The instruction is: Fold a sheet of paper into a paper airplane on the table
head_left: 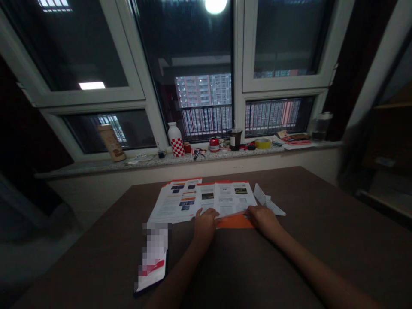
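A printed leaflet [206,197] lies spread open on the dark brown table [305,240], with an orange flap [234,222] at its near edge. My left hand [205,223] rests knuckles-up on the leaflet's near edge, fingers curled onto the paper. My right hand [264,219] presses the near right corner beside the orange flap, fingers bent down on it. A folded white paper [267,200] lies just right of the leaflet.
A phone [153,259] lies on the table to the near left. On the windowsill [96,165] stand a checked white bottle [175,139], a brown canister [111,142], a red can [214,144], a dark cup [235,139] and yellow tape [263,143].
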Tool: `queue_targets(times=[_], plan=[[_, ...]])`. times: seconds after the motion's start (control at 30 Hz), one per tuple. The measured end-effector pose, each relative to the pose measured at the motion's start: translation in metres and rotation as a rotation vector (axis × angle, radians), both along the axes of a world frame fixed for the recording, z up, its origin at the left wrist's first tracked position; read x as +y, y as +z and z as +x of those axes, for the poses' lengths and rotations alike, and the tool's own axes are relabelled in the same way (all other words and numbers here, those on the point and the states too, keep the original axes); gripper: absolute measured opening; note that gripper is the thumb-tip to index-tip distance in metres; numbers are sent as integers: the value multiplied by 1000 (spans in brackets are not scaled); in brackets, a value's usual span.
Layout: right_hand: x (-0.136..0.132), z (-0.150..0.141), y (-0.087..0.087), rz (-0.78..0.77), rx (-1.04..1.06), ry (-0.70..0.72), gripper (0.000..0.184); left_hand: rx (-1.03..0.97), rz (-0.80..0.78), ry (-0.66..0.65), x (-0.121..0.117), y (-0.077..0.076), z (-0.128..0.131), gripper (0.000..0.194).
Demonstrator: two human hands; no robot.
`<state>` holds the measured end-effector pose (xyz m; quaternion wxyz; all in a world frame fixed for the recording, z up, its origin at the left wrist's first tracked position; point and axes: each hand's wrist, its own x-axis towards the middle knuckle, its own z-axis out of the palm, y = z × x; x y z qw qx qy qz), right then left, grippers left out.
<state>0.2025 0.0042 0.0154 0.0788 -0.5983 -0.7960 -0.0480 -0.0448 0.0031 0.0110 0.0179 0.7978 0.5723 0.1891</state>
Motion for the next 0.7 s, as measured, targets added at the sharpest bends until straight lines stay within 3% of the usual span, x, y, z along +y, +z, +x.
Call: queue_targets(times=[0.17, 0.37, 0.5, 0.7], plan=[[0, 1, 1, 19, -9, 8, 23, 4, -5, 84, 1, -3, 0, 22], [-3, 2, 2, 40, 38, 30, 26, 78, -20, 65, 2, 2, 1, 23], [-3, 8, 1, 32, 243, 15, 22, 67, -48, 66, 3, 5, 1, 27], [2, 16, -6, -48, 547, -21, 45, 20, -97, 78, 3, 8, 1, 28]])
